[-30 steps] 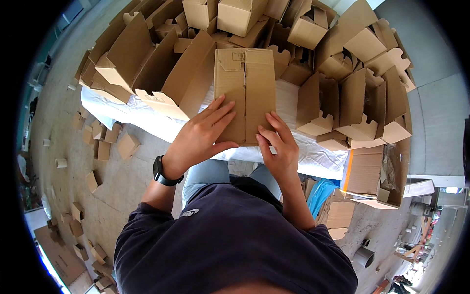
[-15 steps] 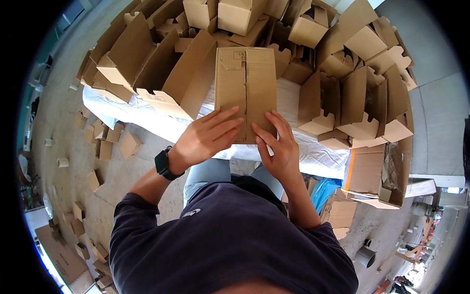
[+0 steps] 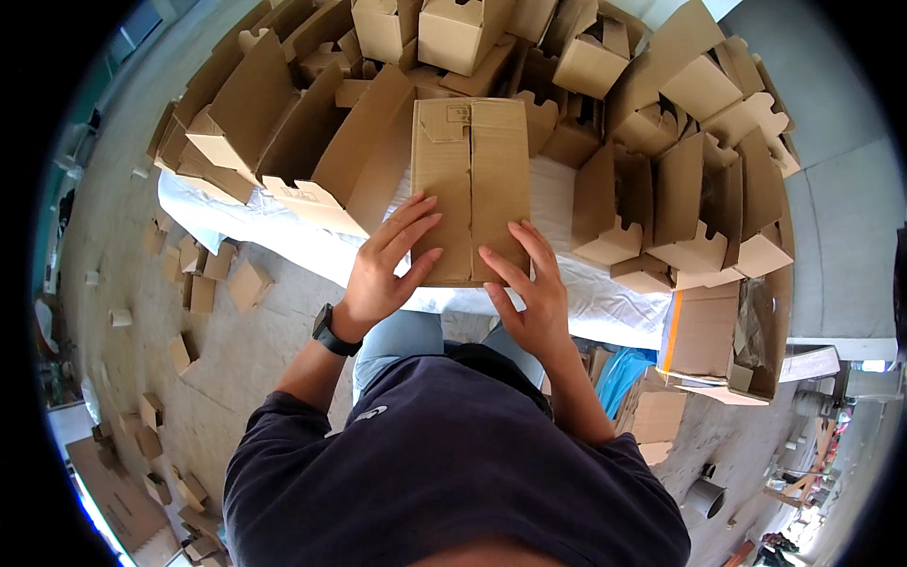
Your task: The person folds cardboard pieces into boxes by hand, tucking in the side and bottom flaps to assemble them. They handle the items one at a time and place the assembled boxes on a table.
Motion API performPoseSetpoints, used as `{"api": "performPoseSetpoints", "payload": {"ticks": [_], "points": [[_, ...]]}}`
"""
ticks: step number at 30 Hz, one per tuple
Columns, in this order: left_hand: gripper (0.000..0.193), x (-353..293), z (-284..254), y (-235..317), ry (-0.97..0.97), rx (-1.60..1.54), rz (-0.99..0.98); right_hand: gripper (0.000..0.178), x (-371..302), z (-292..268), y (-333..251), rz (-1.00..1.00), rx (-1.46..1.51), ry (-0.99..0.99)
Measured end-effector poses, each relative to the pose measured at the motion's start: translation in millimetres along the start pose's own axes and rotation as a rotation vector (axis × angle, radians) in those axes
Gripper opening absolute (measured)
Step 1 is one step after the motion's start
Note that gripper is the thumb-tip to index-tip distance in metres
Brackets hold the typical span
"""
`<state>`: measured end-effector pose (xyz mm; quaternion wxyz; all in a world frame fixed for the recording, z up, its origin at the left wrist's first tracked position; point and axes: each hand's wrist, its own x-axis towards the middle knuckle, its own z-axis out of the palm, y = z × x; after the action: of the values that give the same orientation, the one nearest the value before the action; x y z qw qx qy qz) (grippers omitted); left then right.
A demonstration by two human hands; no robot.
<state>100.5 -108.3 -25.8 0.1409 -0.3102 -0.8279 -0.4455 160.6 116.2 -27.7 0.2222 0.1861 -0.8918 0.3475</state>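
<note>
A brown cardboard box lies in front of me on the white-covered table, its two top flaps folded together along a middle seam. At its near left edge rests my left hand, fingers spread, the fingertips touching the top. My right hand is at the near right corner, with fingers apart and tips lying on the right flap. Neither hand is wrapped round the box. A dark watch sits on my left wrist.
Open cardboard boxes crowd the table at left, with more at right and stacked behind. The white cloth covers the tabletop. Small boxes lie on the floor at left. A larger open carton stands at the right.
My left hand has slid left, off the middle seam to the box's left side. My right hand has shifted slightly. The box's flaps look the same.
</note>
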Motion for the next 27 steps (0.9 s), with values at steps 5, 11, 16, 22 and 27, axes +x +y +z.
{"api": "performPoseSetpoints", "payload": {"ticks": [5,11,16,22,27], "points": [[0.042,-2.0,-2.4,-2.8,0.038,-0.003,-0.015,0.043,-4.3,1.4,0.6,0.077,0.159,0.008],[0.063,-2.9,-6.5,1.0,-0.055,0.022,0.003,0.044,1.1,0.1,-4.7,0.043,0.059,-0.014],[0.086,-1.8,-5.1,7.4,-0.126,0.058,0.015,0.040,3.0,-0.3,-1.1,-0.027,-0.070,-0.008],[0.088,-5.4,-3.8,-0.4,-0.110,0.074,0.029,0.036,8.3,-4.0,-3.5,-0.068,-0.126,-0.053],[0.090,-6.9,-4.2,-1.7,-0.101,0.060,0.020,0.034,13.2,-9.0,-4.2,-0.092,-0.138,-0.114]]}}
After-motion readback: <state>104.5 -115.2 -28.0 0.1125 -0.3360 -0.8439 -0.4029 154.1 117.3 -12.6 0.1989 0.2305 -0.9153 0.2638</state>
